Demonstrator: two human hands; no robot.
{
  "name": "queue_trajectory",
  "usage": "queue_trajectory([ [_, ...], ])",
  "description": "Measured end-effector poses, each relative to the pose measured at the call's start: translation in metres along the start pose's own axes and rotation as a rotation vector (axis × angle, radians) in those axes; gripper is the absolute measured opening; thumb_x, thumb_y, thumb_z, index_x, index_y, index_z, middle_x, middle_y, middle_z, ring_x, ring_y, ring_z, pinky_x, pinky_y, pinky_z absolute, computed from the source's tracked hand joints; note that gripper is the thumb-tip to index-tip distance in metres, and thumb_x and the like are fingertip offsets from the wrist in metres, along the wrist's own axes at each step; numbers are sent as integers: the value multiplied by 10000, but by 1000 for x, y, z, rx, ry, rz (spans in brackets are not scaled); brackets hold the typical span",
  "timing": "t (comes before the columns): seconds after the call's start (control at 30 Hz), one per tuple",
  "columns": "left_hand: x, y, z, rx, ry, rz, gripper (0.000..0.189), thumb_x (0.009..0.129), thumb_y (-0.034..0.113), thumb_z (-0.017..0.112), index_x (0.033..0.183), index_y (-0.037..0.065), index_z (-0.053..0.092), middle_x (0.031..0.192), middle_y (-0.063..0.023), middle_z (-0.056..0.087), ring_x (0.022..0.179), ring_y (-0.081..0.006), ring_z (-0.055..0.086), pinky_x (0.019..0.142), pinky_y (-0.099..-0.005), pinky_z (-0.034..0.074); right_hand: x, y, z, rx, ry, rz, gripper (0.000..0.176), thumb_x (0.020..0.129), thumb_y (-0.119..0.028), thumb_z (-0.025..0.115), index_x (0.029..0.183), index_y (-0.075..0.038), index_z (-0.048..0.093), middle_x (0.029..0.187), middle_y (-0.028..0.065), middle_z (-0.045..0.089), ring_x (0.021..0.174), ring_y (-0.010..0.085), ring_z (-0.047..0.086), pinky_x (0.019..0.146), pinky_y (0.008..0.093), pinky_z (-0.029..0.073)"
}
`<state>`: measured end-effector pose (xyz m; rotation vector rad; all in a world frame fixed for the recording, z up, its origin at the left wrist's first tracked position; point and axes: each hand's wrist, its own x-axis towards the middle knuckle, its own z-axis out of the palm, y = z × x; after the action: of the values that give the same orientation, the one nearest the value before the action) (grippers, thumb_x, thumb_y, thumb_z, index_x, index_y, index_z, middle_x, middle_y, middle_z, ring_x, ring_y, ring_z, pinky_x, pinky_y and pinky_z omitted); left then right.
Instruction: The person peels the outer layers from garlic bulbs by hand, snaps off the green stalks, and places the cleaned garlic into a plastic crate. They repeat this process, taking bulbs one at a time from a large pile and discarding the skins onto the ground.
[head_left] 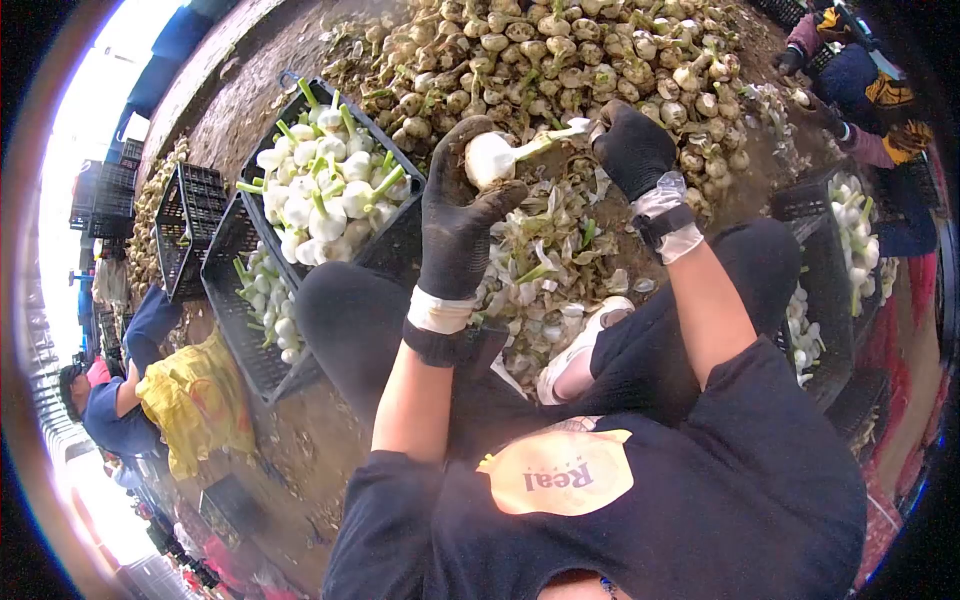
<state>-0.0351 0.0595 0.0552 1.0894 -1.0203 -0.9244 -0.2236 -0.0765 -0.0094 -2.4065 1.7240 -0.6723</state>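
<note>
My left hand (460,215), in a black glove, grips a peeled white garlic bulb (490,158) from below. Its pale green stalk (550,138) runs right to my right hand (632,148), also black-gloved, whose fingers pinch the stalk's end. Both hands are raised above a heap of peeled skins and cut stalks (545,270) lying between my knees.
A big pile of unpeeled garlic (570,60) lies ahead. Left are black crates (400,235) holding cleaned white bulbs (320,195). Another crate (835,260) stands right. A person in blue (125,400) sits at the left; another person's gloved hands (850,125) work top right.
</note>
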Motion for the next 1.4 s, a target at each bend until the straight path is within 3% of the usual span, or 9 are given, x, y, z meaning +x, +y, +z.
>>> queue_trajectory([
  [0.2, -5, -3, -28, -236, 28, -96, 696, 705, -11, 654, 1369, 23, 450, 1196, -99, 553, 1005, -195, 596, 904, -361, 536, 2, 34, 13, -3, -194, 4, 209, 865, -274, 636, 1006, -126, 681, 896, 191, 693, 862, 385, 672, 744, 491, 530],
  [0.37, -9, -10, -41, -308, 33, -135, 743, 699, 30, 590, 1421, 5, 416, 1217, -100, 538, 1003, -198, 593, 906, -350, 531, 0, -39, -46, 267, 461, -493, 262, 874, -60, 612, 1109, -137, 699, 938, 116, 705, 862, 297, 682, 772, 391, 531],
  [0.47, -7, -11, -33, -290, -13, -135, 764, 697, 47, 564, 1442, -3, 402, 1225, -100, 532, 1002, -199, 591, 906, -345, 529, -16, -74, -57, 367, 278, -623, 303, 851, -55, 637, 1134, -144, 696, 883, 93, 694, 813, 290, 662, 736, 383, 513],
  [0.57, -3, -7, -24, -106, -124, -14, 712, 683, 18, 517, 1393, -3, 471, 1260, -99, 559, 1090, -175, 576, 965, -306, 481, -25, -81, -26, 326, 226, -564, 217, 829, -166, 702, 1040, -119, 723, 839, 120, 672, 749, 323, 637, 671, 389, 503],
  [0.67, -7, 8, -19, -118, -101, -117, 617, 754, 65, 628, 1357, 9, 509, 1276, -97, 568, 1131, -167, 557, 981, -290, 456, -27, -84, -40, 400, 93, -564, 197, 825, -214, 714, 988, -104, 731, 826, 135, 670, 746, 333, 643, 647, 396, 507],
  [0.8, -9, 3, -20, -56, -100, -78, 562, 803, 69, 682, 1342, 28, 528, 1273, -72, 572, 1121, -158, 556, 972, -283, 452, -29, -79, -30, 544, 113, -573, 231, 743, -197, 662, 958, -141, 726, 759, 140, 634, 681, 370, 609, 582, 456, 476],
  [1.17, -4, -5, -17, -3, -200, -99, 545, 821, 91, 734, 1333, 29, 559, 1236, -95, 614, 1103, -181, 582, 982, -317, 454, -39, -80, -39, 337, 186, -573, 157, 691, -132, 703, 836, -70, 711, 718, 146, 637, 669, 354, 634, 584, 437, 493],
  [1.27, 1, -22, -22, 428, -44, 86, 532, 786, 180, 810, 1268, 54, 623, 1088, -131, 640, 1012, -229, 619, 918, -332, 479, -37, -84, -43, 285, 199, -556, 165, 675, -147, 706, 828, -84, 709, 724, 141, 641, 670, 347, 636, 587, 433, 497],
  [1.4, 3, -11, -20, 533, -45, 76, 442, 792, 174, 806, 1195, 53, 672, 1062, -115, 652, 987, -215, 628, 905, -325, 484, -36, -84, -35, 296, 167, -436, 161, 684, -169, 711, 835, -111, 711, 759, 147, 656, 693, 344, 646, 601, 423, 510],
])
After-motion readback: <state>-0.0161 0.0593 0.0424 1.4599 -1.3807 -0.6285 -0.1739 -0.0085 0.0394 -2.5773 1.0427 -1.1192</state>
